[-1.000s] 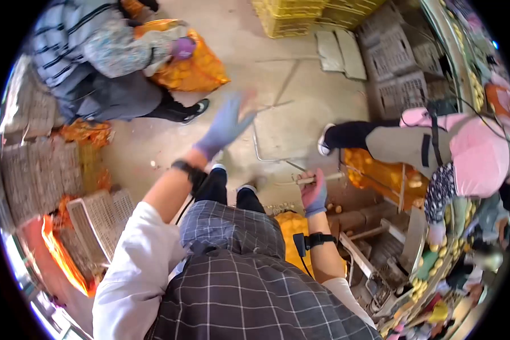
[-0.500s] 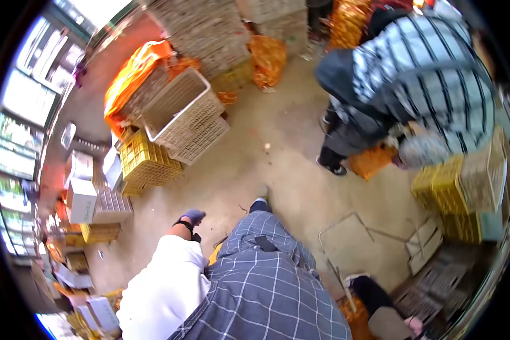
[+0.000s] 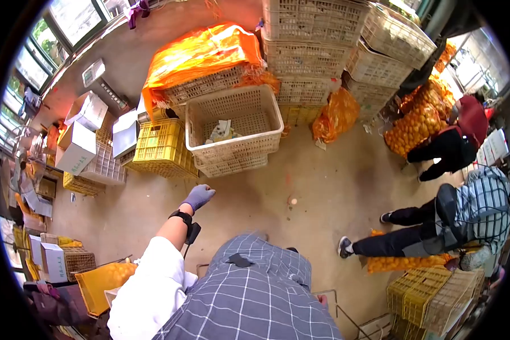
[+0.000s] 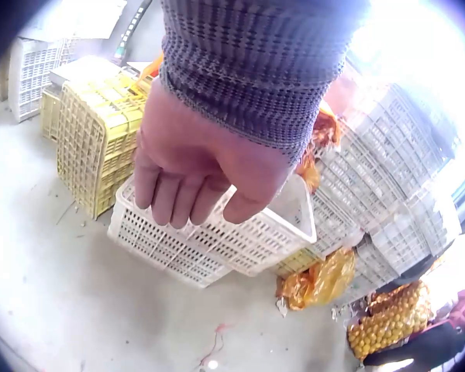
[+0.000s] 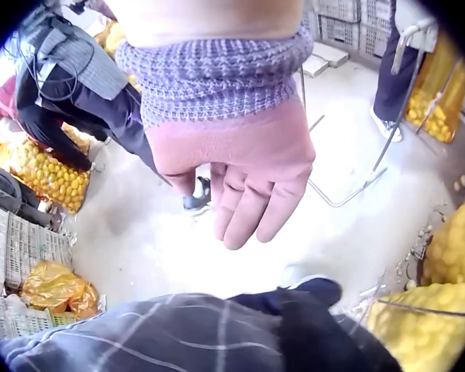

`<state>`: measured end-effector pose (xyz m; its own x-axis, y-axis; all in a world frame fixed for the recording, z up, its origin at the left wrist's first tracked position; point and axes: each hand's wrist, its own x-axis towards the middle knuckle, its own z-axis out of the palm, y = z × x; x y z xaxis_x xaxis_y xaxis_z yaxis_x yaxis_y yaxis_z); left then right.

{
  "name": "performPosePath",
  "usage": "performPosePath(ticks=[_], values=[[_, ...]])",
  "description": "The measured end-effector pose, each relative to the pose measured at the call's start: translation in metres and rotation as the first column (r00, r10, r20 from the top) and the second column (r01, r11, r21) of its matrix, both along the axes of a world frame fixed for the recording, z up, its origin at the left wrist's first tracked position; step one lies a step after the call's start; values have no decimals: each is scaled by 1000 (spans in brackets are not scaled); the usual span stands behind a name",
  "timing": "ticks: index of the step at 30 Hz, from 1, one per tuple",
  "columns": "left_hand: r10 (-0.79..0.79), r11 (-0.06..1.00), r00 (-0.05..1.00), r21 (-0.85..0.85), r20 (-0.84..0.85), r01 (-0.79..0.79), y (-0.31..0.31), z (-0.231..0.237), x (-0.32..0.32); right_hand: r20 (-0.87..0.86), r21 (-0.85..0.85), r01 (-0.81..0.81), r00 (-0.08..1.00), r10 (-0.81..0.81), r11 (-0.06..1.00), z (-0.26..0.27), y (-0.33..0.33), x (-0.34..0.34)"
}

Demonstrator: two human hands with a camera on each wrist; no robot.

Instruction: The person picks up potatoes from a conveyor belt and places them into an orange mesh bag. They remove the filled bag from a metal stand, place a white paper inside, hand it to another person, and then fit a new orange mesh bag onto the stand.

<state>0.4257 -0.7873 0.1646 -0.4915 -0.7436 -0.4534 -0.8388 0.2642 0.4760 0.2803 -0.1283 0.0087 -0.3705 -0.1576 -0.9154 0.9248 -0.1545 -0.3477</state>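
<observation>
My left hand (image 3: 199,196), in a grey-purple glove, hangs in front of me over the floor with loosely bent fingers and nothing in them. Nearest to it stands a white plastic crate (image 3: 238,152) with some paper scraps (image 3: 222,131) inside. In the left wrist view the pink palm side of this hand (image 4: 209,163) overlaps the crate. My right hand (image 5: 236,178) hangs by my checked apron (image 5: 170,333), its fingers relaxed and holding nothing. Only a bit of that hand shows beside the apron in the head view. A bent metal rod frame (image 5: 349,198) stands beyond it.
Yellow crates (image 3: 158,144) and white boxes (image 3: 76,148) stand at the left. Stacked crates (image 3: 309,59) and an orange mesh sack (image 3: 337,116) line the back. Two people bend at the right near filled sacks (image 3: 416,133). Yellow filled sacks (image 5: 426,325) stand near my legs.
The view has swung left, away from the rod frame to the crates. My right hand has let go of the pale rod it held. The left hand has swung down and then forward.
</observation>
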Motion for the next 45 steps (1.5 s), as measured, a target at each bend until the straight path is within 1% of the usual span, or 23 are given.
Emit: performPosePath(ticks=[3, 6, 7, 9, 11, 12, 13, 18, 20, 25, 26, 29, 31, 32, 33, 34, 35, 38, 40, 42, 43, 44, 45], values=[[68, 991, 990, -111, -121, -81, -60, 10, -25, 18, -66, -117, 993, 119, 991, -17, -18, -27], [104, 978, 954, -144, -280, -149, -126, 32, -69, 332, -53, 25, 943, -6, 998, -20, -49, -75], [78, 943, 939, -282, -336, -179, -153, 38, -84, 344, -204, -104, 923, 171, 973, -12, -60, -99], [64, 920, 831, -290, -552, -263, -205, 67, -116, 175, -111, -83, 979, 102, 990, 21, -126, -148], [48, 846, 806, -405, -590, -347, -265, 88, -146, 62, -312, -163, 979, 192, 936, 11, -163, -216], [177, 875, 775, -263, -607, -406, -288, 110, -162, 10, -67, -172, 985, 173, 983, 18, -206, -243], [123, 843, 745, -328, -656, -427, -323, 108, -173, -32, 189, -154, 986, 163, 970, 37, -251, -264], [156, 838, 711, -289, -685, -463, -441, 162, -241, -283, 264, -237, 908, 310, 935, 104, -433, -366], [155, 829, 823, -381, -547, -410, -493, 160, -261, -387, 209, -295, 850, 356, 932, 126, -484, -385], [330, 763, 927, -528, -179, -373, -576, 145, -323, -418, 257, -433, 756, 504, 864, 204, -575, -349], [369, 722, 916, -574, -156, -388, -587, 132, -337, -391, 285, -379, 793, 468, 880, 197, -571, -338], [318, 841, 936, -500, 149, -206, -600, 120, -349, -287, 361, -170, 915, 283, 917, 157, -521, -279], [243, 724, 961, -635, -132, -271, -646, 74, -315, -124, 449, -26, 988, 90, 893, 138, -480, -224], [109, 804, 961, -545, -256, -237, -685, 45, -273, -14, 513, 17, 1000, -11, 859, 130, -464, -191], [-2, 882, 923, -436, -384, -179, -722, 18, -231, 87, 324, 77, 990, -111, 943, 110, -422, -149], [-170, 715, 971, -699, -170, 3, -746, 11, -170, 202, 123, 169, 961, -191, 978, 97, -394, -114], [-226, 434, 972, -887, 64, 159, -769, 7, -111, 168, 222, 156, 966, -195, 963, 115, -406, -89], [256, 513, 960, -858, 110, -39, -791, 91, -55, 81, 431, 182, 968, -238, 884, 203, -470, -56], [336, 415, 942, -895, -17, -165, -795, 141, -79, 39, 464, 297, 934, -355, 834, 222, -488, -34], [224, 303, 952, -914, -208, -271, -783, 182, -138, 149, 111, 376, 909, -389, 920, 160, -431, 1], [78, 268, 945, -906, -318, -327, -767, 198, -179, 221, 295, 288, 907, -358, 911, 115, -403, 16], [-93, 272, 908, -887, -410, -373, -738, 210, -229, 118, 395, 331, 907, -404, 857, 149, -442, -18], [-265, 314, 829, -857, -492, -408, -700, 220, -277, 173, 484, 277, 900, -400, 830, 119, -427, -25]])
